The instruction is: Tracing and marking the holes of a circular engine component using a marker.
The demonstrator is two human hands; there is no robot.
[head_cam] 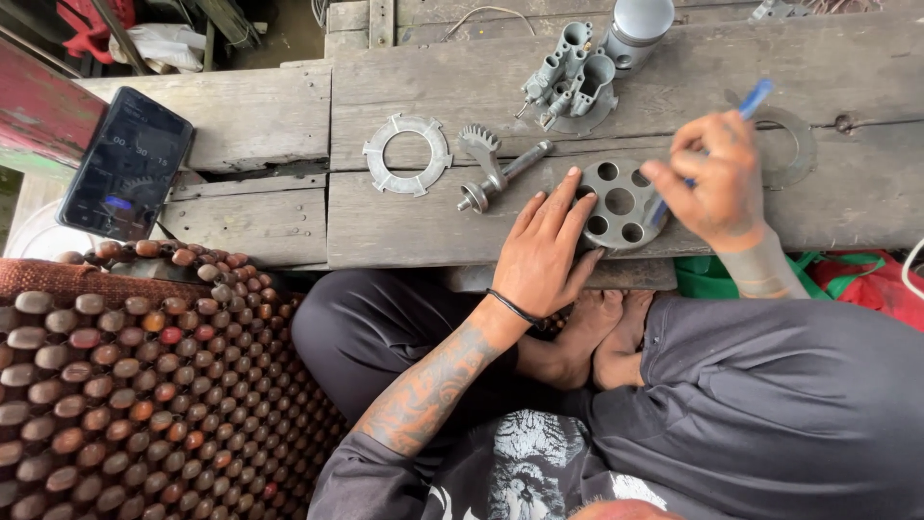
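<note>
Grey metal disc [616, 204] with round holes lies right of centre on the wooden bench [404, 231], the left hand [544, 255] pressing it flat, fingers spread, so the right hand [717, 183], pinching a blue tool [746, 106], can work it.

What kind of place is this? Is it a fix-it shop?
Probably a small repair workshop. Worn metal engine-like parts lie on a rough wooden bench: a holed disc under the left hand, a ring plate and a gear shaft. The right hand holds a blue-handled tool.
</note>
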